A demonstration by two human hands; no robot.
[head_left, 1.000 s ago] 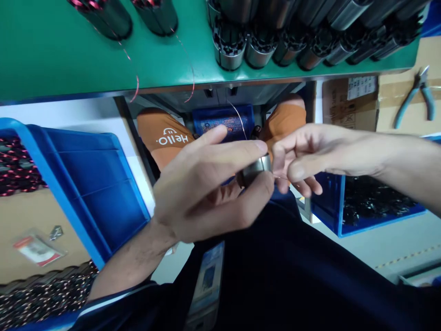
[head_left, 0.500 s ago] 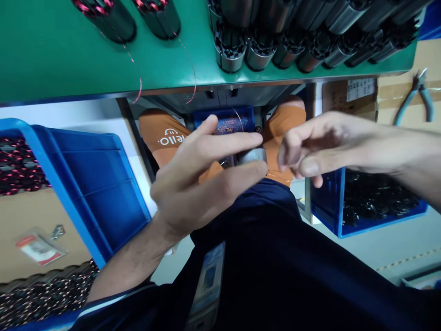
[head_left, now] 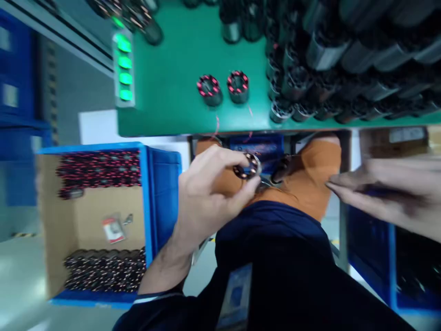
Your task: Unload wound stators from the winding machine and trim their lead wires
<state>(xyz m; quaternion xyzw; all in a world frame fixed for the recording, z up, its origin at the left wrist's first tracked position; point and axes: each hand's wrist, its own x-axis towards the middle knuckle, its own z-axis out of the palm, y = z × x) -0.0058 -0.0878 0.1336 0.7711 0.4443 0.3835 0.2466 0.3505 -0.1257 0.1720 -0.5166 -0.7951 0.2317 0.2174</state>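
Note:
My left hand (head_left: 210, 193) grips a wound motor stator (head_left: 255, 166) between thumb and fingers, above my lap. The stator is a short cylinder, its open end facing up, with copper windings showing around the ring. Off to the right, my right hand (head_left: 386, 193) is smeared by motion, its thumb and fingertips pressed together. Whatever they pinch, if anything, is too blurred to make out. A thin wire (head_left: 288, 192) shows over the lap, right of the stator. Two stators with pink windings, a left one (head_left: 211, 94) and a right one (head_left: 238, 89), stand on the green table, wire tails over its edge.
Rows of dark metal cylinders (head_left: 324, 92) crowd the right of the green table (head_left: 172, 105). At left, a blue crate (head_left: 161, 193) holds wound stators, cardboard and a small packet. Another blue bin (head_left: 392, 266) with dark parts stands lower right. A blue tray (head_left: 272, 143) lies under the table edge.
My right hand has moved right, away from the left. The left hand has turned the stator so its wound end shows. The head view has shifted, revealing more table and crate.

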